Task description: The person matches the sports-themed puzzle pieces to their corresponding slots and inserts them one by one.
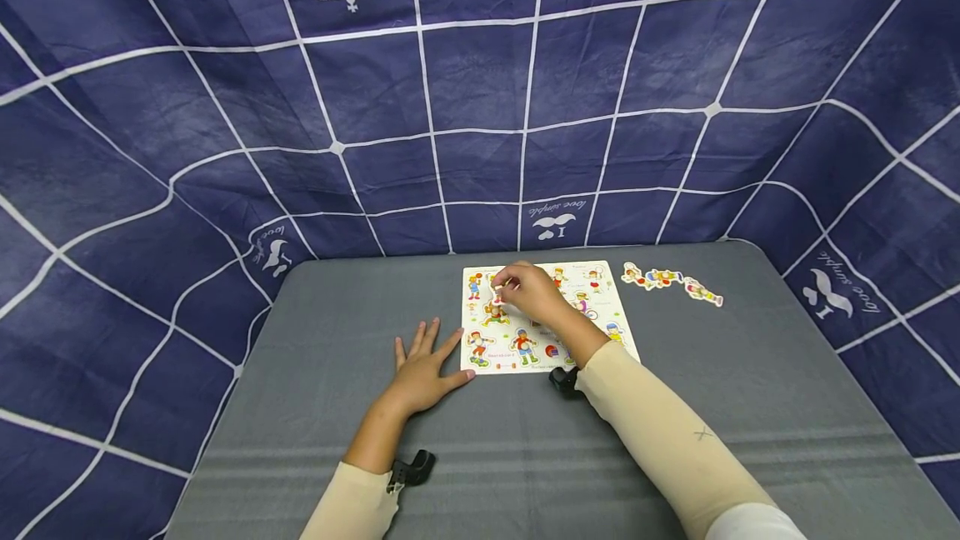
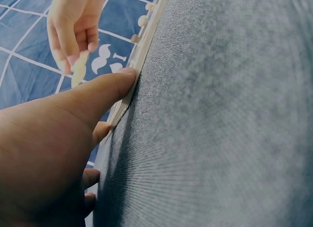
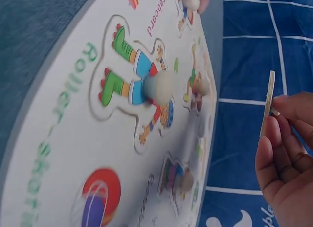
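A white wooden knob puzzle board (image 1: 602, 307) printed with sports figures lies on the table. My right hand (image 1: 531, 294) pinches a thin puzzle piece (image 3: 269, 100) by its knob, held above the board's upper left part. In the right wrist view the piece shows edge-on, apart from the board. My left hand (image 1: 422, 377) lies flat with fingers spread at the board's left side, its thumb and forefinger tips right at the board edge. A roller-skater piece (image 3: 137, 80) with a round knob sits in its recess, with several other knobbed figures around it.
Several loose puzzle pieces (image 1: 663, 277) lie in a row on the grey tablecloth (image 1: 712, 373), right of the board. Blue cloth with white lines (image 1: 480, 82) hangs behind the table and at both sides. A black wrist camera (image 1: 564, 382) sits under the right wrist.
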Tool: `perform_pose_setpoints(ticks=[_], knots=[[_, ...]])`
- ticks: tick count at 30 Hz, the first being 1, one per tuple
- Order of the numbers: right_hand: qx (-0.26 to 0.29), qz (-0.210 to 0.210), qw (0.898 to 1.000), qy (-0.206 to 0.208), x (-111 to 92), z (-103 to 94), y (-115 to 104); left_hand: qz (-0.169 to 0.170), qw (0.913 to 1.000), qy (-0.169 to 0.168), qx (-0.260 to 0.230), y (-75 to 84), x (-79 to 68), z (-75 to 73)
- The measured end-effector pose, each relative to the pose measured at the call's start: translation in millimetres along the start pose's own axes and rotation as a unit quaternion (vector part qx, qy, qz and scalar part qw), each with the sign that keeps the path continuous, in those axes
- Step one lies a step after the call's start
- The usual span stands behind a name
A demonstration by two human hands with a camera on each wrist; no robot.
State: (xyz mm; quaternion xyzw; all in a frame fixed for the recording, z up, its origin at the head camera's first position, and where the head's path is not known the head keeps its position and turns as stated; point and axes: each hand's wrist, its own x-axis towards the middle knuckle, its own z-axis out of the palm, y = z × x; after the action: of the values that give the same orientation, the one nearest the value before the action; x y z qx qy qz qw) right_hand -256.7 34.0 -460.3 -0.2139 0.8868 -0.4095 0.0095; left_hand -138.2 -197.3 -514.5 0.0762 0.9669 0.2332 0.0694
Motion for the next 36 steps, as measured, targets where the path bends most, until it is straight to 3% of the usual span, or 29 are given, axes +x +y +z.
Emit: perform_pose_setpoints(ticks=[19,36], knots=[[-0.015,0.025,0.999,-0.028,39.6,40.5,0.0,-0.004,1.0,-0.005,0.002,-3.8,0.0,-1.1],[-0.03,0.061,0.996,-0.058,57.5,52.7,8.2,0.0,1.0,-0.005,0.001,-4.8,1.7,2.1]])
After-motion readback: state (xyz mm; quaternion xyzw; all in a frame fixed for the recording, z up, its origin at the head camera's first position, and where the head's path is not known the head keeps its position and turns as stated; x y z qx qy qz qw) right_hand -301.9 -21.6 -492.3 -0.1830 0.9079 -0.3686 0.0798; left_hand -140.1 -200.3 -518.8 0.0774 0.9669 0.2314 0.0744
